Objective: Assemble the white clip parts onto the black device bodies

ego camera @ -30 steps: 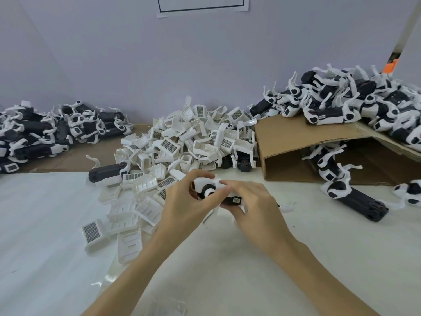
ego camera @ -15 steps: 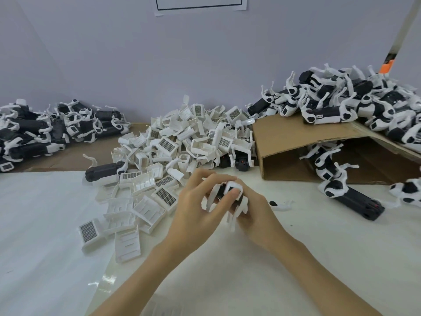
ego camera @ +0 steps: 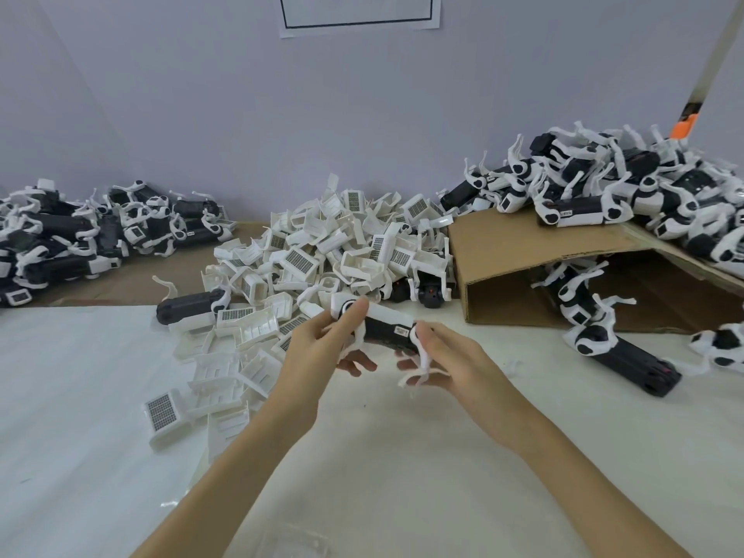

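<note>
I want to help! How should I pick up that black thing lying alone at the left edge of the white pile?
Probably hold the black device body around its bare black middle, coming from above: it lies flat, and the thin white arms at its ends look fragile.

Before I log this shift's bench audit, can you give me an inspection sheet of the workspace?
Surface: white table, cardboard sheet at back left.
Job's things: black device body held above table; heap of white clip parts.
Clutter: piles of black-and-white units far left and on tipped cardboard box.
Hands: left hand and right hand grip the body's ends.
Cables: nothing seen.
Surroundings: pale wall, paper sheet.
</note>
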{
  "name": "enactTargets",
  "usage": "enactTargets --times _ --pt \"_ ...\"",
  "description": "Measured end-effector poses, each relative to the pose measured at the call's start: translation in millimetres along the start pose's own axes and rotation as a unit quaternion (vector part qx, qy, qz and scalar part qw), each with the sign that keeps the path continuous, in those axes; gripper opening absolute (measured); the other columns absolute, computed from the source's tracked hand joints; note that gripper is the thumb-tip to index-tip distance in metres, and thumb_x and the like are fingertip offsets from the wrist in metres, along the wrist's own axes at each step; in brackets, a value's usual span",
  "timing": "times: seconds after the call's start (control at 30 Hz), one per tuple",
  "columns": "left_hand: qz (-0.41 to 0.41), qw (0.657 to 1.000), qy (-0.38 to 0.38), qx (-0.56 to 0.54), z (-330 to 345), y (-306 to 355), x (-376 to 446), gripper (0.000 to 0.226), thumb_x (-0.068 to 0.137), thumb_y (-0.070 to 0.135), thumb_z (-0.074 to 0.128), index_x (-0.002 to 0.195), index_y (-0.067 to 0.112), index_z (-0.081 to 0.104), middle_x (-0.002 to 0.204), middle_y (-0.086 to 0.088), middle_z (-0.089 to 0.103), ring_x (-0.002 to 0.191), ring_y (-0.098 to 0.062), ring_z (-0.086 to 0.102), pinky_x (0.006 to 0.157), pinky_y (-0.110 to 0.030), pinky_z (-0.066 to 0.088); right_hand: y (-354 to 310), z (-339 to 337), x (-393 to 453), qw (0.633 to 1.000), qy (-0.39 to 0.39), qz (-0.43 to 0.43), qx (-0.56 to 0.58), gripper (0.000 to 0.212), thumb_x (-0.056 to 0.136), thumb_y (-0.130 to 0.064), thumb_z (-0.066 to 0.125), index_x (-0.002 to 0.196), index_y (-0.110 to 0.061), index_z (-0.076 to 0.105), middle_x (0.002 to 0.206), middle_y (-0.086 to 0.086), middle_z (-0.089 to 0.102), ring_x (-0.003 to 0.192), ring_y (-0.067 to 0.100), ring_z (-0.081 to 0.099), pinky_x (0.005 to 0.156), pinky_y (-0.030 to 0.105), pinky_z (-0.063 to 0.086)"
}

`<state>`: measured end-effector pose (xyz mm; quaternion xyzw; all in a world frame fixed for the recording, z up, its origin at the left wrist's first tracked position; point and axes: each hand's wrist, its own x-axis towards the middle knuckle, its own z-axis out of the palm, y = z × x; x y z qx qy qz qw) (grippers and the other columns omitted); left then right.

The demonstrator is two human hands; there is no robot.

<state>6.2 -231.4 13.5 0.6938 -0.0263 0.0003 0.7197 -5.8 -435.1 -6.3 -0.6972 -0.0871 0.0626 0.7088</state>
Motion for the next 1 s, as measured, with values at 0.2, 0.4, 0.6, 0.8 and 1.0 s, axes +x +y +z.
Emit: enactTargets --times 0.2,0.4,0.6,0.8,1.0 --pt "0.001 0.99 -0.112 0.09 -23 2 7 0.049 0.092 0.057 0.073 0.128 0.024 0.069 0.123 0.002 0.077 0.114 -0.021 0.073 0.104 -0.042 0.053 1 -10 -1 0.996 -0.034 0.001 0.083 0.051 0.09 -0.037 0.074 0.133 -0.011 0.067 0.129 0.015 0.071 0.122 0.026 0.069 0.106 0.041 0.054" --pt "0.204 0.89 -0.205 0.353 -54 13 12 0.069 0.086 0.022 0.09 0.144 0.03 0.053 0.155 0.016 0.053 0.145 -0.012 0.047 0.12 -0.046 0.038 9 -19 -6 0.946 -0.016 -0.175 -0.273 0.068 0.087 -0.028 0.086 0.143 -0.042 0.05 0.145 -0.024 0.055 0.136 -0.003 0.051 0.11 0.017 0.044" --pt "0.25 0.878 -0.194 0.359 -55 9 15 0.069 0.087 0.024 0.088 0.145 0.035 0.051 0.158 0.027 0.048 0.146 -0.004 0.044 0.12 -0.047 0.033 13 -16 -5 0.877 0.049 -0.267 -0.397 0.067 0.091 -0.036 0.081 0.149 -0.031 0.048 0.148 -0.023 0.045 0.132 0.001 0.051 0.107 0.01 0.038" --pt "0.192 0.94 -0.104 0.261 -55 2 19 0.06 0.099 0.046 0.059 0.155 0.046 0.039 0.149 0.021 0.056 0.136 0.0 0.054 0.111 -0.034 0.046 -6 -13 -3 0.986 0.056 -0.069 -0.14 0.027 0.089 -0.041 0.076 0.097 -0.016 0.08 0.093 0.009 0.077 0.08 0.022 0.071 0.082 0.045 0.062" --pt "0.161 0.95 -0.072 0.257 -56 4 25 0.034 0.098 0.047 0.054 0.127 0.036 0.067 0.121 0.023 0.069 0.111 0.0 0.066 0.093 -0.027 0.054 -99 -71 28 0.947 0.085 -0.054 0.306 0.067 0.099 -0.041 0.061 0.143 0.009 0.051 0.126 0.028 0.068 0.113 0.035 0.071 0.105 0.045 0.054"
